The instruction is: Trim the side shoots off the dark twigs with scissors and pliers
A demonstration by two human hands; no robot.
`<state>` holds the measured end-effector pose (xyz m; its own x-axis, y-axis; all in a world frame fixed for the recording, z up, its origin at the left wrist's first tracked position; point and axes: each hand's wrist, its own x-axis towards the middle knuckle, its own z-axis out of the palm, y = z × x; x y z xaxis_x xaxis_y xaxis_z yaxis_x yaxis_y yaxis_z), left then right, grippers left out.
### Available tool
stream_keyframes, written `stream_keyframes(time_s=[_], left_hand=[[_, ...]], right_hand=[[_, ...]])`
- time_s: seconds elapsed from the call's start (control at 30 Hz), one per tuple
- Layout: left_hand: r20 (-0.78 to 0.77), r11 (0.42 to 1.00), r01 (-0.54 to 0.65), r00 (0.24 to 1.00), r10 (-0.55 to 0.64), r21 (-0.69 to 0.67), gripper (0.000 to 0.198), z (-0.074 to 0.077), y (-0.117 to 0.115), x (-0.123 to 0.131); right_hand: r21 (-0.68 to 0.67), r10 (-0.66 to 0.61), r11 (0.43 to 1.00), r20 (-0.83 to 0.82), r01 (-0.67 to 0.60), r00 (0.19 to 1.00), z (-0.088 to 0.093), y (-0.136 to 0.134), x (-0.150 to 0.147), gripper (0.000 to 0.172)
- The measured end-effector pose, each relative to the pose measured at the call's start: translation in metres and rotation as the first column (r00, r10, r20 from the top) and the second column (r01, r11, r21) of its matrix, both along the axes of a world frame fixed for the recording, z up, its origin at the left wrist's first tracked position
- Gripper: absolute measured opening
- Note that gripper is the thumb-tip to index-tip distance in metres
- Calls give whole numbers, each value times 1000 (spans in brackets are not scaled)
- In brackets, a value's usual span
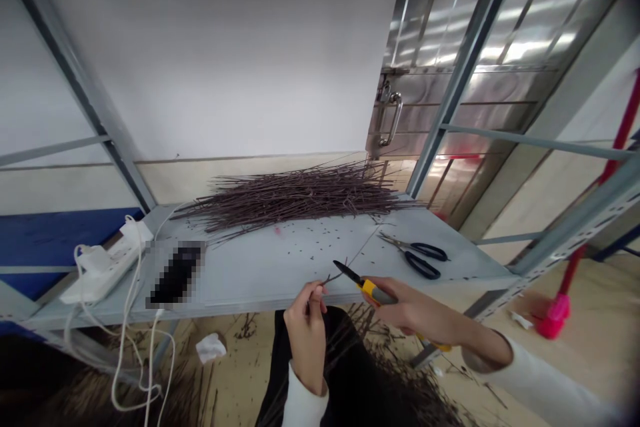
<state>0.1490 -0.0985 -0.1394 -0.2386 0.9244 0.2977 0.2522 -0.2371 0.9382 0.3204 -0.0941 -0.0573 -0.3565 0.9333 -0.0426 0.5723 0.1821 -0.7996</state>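
My left hand point(306, 330) is closed in a pinch on a thin dark twig point(331, 278) just off the front edge of the grey metal shelf point(280, 267). My right hand point(407, 310) is wrapped round yellow-handled cutters point(367, 287), whose dark blades point left and meet the twig's end. A big heap of dark twigs point(295, 197) lies across the back of the shelf. Black-handled scissors point(415, 255) rest on the shelf, to the right of the cutters.
A white power strip point(107, 263) with trailing cables and a black phone point(175, 273) sit at the shelf's left. Grey uprights point(453, 90) frame the shelf. Cut twigs litter the floor point(240, 373) below. A red stand point(555, 313) is at right, a metal door point(430, 47) behind.
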Motion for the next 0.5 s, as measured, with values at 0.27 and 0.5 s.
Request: stream_keyframes(time_s=[0.27, 0.5], left_hand=[[176, 995, 98, 980, -94, -16, 39, 3, 2, 5], [224, 963, 269, 940, -257, -21, 36, 4, -1, 13]], right_hand=[[-744, -107, 507, -556, -436, 824, -10, -4, 1, 19], [-582, -25, 704, -593, -407, 805, -24, 1, -3, 22]])
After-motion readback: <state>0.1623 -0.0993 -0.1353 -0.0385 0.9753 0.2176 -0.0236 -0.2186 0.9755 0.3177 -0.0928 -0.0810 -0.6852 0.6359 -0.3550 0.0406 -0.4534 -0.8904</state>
